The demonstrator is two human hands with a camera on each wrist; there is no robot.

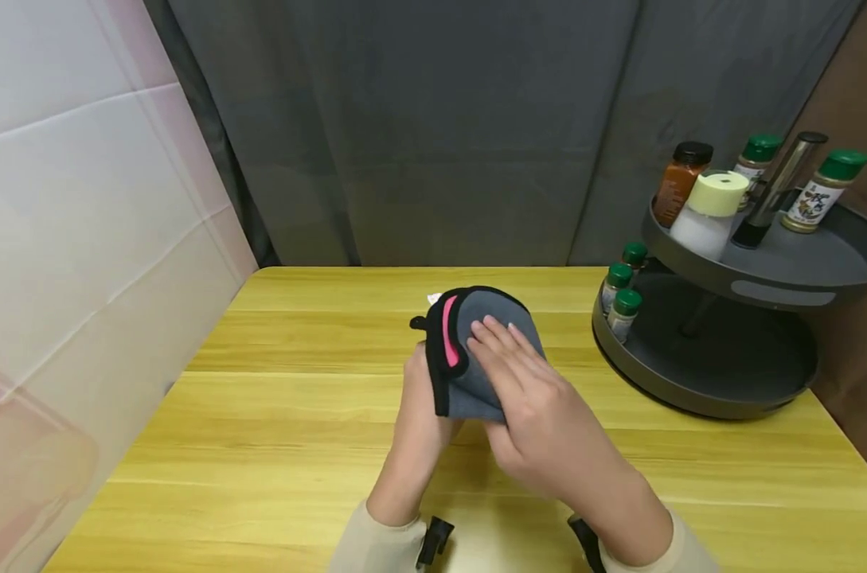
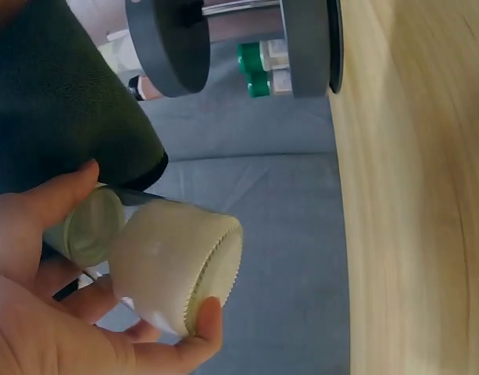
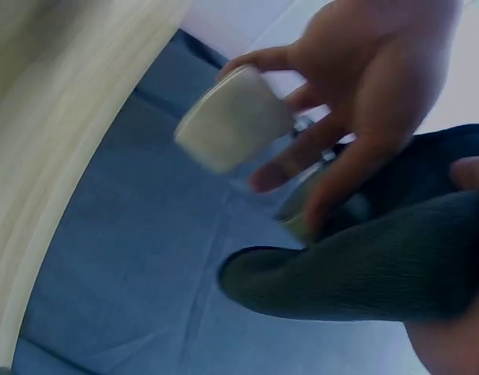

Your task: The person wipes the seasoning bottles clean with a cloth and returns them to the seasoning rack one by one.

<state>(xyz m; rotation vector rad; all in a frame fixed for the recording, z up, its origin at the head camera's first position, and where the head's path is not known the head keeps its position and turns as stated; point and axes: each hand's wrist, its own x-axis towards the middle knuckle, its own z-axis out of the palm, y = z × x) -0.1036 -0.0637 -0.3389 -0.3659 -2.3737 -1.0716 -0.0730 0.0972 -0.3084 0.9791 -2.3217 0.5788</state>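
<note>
Fingers (image 2: 201, 332) of our left hand (image 2: 44, 301) hold maybe a round cream lid (image 2: 165, 262); our right hand (image 1: 544, 418) pinches a curved, black-edged grey cloth (image 1: 472, 388).

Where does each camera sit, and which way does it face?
Head: on the head, facing forward and down; left hand, right hand and grey cloth show.
Left wrist: on that wrist, facing left hand, pale cylinder, tiered rack.
Right wrist: on that wrist, facing the cloth and left hand; part of the right hand shows.
Both wrist views share the cylinder.
</note>
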